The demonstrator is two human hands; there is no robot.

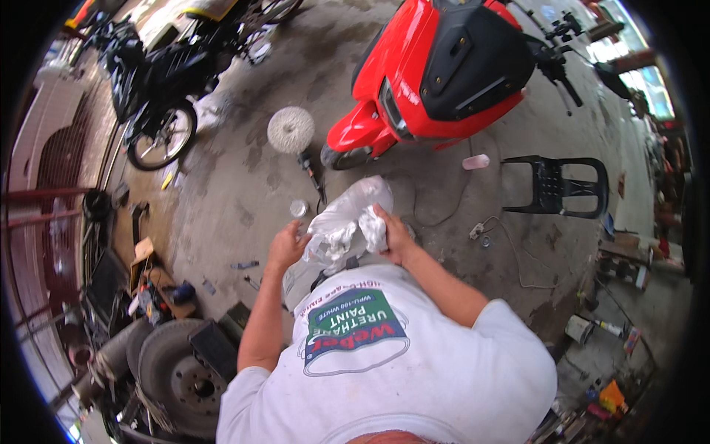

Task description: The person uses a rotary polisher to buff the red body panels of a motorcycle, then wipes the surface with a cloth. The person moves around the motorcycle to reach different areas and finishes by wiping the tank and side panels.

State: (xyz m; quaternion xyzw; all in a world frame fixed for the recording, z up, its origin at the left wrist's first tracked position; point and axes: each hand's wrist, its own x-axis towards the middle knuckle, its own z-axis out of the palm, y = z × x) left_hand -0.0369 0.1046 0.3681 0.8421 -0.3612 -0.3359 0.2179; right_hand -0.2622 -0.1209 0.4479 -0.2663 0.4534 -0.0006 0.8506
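My left hand (287,244) grips the edge of a translucent plastic bag (358,200), which hangs in front of my waist. White wadding or cloth (341,240) shows at the bag's mouth. A bunched white wad (374,228) is in my right hand (395,236), at the bag's right side; whether it is cloth or cotton I cannot tell. On the floor beyond lies a polisher (312,172) with a round, white woolly pad (291,130). A small round tin or lid (298,208) sits near my left hand.
A red motor scooter (388,111) stands ahead; a black motorcycle (161,83) is at far left. A dark plastic chair (554,186) lies to the right, near a pink bottle (476,161) and a cord (516,244). A wheel (183,377) and tools crowd the left.
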